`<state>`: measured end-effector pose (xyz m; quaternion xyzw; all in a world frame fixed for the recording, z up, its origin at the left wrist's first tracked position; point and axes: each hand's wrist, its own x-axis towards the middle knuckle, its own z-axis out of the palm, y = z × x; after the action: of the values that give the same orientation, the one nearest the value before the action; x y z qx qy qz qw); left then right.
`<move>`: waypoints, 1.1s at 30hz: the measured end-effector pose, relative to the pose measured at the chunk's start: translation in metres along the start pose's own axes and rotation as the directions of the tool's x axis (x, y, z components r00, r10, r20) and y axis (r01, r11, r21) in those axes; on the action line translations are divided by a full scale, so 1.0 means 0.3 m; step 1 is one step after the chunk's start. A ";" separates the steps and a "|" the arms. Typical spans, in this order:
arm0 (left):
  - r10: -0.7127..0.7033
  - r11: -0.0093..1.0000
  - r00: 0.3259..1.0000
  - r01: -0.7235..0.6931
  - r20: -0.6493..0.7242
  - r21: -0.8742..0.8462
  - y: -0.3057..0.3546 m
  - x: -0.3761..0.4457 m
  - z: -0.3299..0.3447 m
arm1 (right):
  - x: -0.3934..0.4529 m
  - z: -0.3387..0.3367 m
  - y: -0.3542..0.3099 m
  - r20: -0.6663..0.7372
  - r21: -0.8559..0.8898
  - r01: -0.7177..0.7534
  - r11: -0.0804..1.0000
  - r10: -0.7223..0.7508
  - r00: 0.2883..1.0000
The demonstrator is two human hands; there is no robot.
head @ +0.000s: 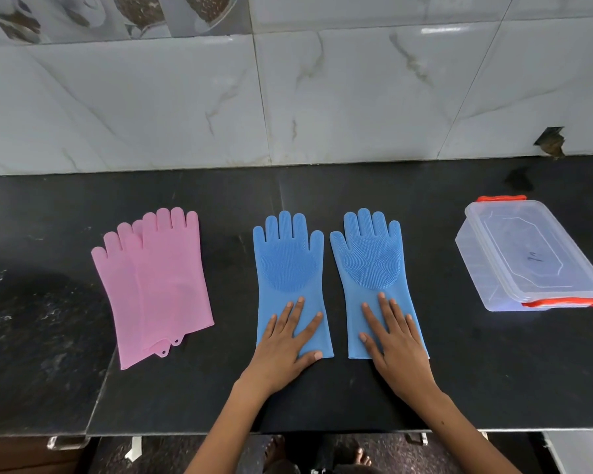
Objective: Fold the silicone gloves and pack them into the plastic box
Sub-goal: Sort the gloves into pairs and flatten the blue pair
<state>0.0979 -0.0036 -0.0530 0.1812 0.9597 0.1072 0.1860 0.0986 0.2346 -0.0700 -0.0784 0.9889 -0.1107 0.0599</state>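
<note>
**Silicone gloves laid flat on the black counter, a hand pressing each blue one**

Two blue silicone gloves lie side by side, palm side up, in the middle of the black counter (356, 186), their fingers pointing toward the tiled wall (185, 107). The left blue glove (290, 265) and the right blue glove (374, 265) are close together but not touching, with a narrow strip of counter between them. Both show a round patch of scrubbing bristles across the palm.

The person's left hand (285, 347) rests flat on the cuff end of the left blue glove, fingers straight and spread wide, thumb out toward the glove's inner edge. The right hand (394, 347) lies the same way on the cuff end of the right blue glove, fingers straight and fanned. Neither hand curls round or pinches anything; both simply press down on the silicone.

To the left, well apart from the blue pair, a pair of pink gloves (154, 285) lies stacked, one partly over the other and shifted sideways, fingers also toward the wall. Small hanging tabs show at their cuff edge.

On the right of the counter, well apart from the gloves, stands the plastic box (528, 258), clear-walled, with its lid on and orange-red clips at the two short ends. It sits at a slight angle to the counter edge.
</note>
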 end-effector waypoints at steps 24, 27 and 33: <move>-0.205 0.949 0.919 0.102 -0.337 -0.299 0.608 0.304 -0.036 | 0.451 -0.317 0.282 0.083 0.659 -0.357 0.662 0.407 0.910; -0.277 0.929 0.909 0.171 -0.312 -0.328 0.649 0.314 -0.021 | 0.470 -0.309 0.261 0.092 0.671 -0.362 0.647 0.411 0.907; -0.396 0.870 0.870 0.255 -0.292 -0.423 0.665 0.323 -0.032 | 0.506 -0.314 0.239 0.148 0.645 -0.408 0.646 0.419 0.896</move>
<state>0.0716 0.2146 -0.0207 -0.0481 0.9561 0.2849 0.0485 -0.0731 0.2978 -0.0104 0.1761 0.8764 -0.4370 0.0999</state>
